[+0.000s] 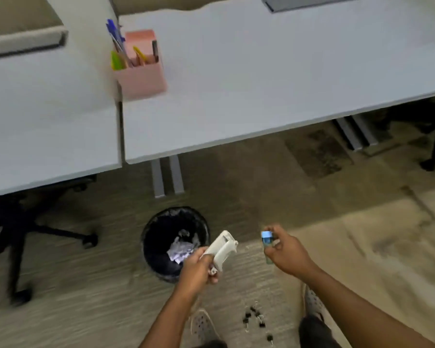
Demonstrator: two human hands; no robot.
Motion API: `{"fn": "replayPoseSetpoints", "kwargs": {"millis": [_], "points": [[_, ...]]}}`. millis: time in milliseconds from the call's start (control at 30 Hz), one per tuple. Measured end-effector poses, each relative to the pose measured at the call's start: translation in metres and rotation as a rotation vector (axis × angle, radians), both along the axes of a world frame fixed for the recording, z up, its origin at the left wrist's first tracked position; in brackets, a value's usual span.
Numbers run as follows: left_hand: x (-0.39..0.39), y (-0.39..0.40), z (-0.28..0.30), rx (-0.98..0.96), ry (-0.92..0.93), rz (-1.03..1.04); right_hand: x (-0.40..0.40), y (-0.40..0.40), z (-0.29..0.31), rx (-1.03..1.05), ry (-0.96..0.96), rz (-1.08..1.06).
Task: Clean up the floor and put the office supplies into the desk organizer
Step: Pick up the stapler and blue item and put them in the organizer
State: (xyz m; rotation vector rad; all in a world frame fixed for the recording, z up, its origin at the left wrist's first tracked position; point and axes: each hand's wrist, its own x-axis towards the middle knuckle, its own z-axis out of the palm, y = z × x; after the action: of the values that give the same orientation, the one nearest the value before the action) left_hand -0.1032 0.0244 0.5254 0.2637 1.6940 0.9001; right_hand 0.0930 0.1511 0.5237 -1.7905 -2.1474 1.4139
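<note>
I've got one cam only, head-worn, wide-angle, looking fwd and steeply down from standing height. Desk [261, 79] sits up top, carpet floor [337, 247] fills the bottom, my forearms come in at bottom edge.

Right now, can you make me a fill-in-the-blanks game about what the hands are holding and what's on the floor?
1. The left hand holds a white ____.
2. The right hand holds a small bottle with a ____ cap.
3. The crumpled paper lies inside the black ____.
4. The binder clips lie on the ____, between the shoes.

Missing words: stapler; blue; bin; floor
</note>
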Motion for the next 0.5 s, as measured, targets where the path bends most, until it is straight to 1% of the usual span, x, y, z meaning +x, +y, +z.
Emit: {"fn": "replayPoseSetpoints", "kwargs": {"millis": [100, 233, 367, 433, 500], "points": [[-0.026, -0.009, 0.054, 0.043, -0.016, 0.002, -0.025, -0.012, 0.052, 0.057, 0.027, -0.033], [-0.059, -0.026, 0.103, 0.069, -0.045, 0.03, -0.056, -0.026, 0.1, 0.094, 0.065, -0.055], [-0.091, -0.031, 0.135, 0.128, -0.088, 0.139, -0.092, -0.032, 0.133, 0.127, 0.071, 0.03], [-0.108, -0.025, 0.151, 0.19, -0.14, 0.215, -0.112, -0.029, 0.146, 0.153, 0.074, 0.083], [-0.123, -0.016, 0.162, 0.24, -0.174, 0.249, -0.13, -0.023, 0.155, 0.175, 0.08, 0.106]]}}
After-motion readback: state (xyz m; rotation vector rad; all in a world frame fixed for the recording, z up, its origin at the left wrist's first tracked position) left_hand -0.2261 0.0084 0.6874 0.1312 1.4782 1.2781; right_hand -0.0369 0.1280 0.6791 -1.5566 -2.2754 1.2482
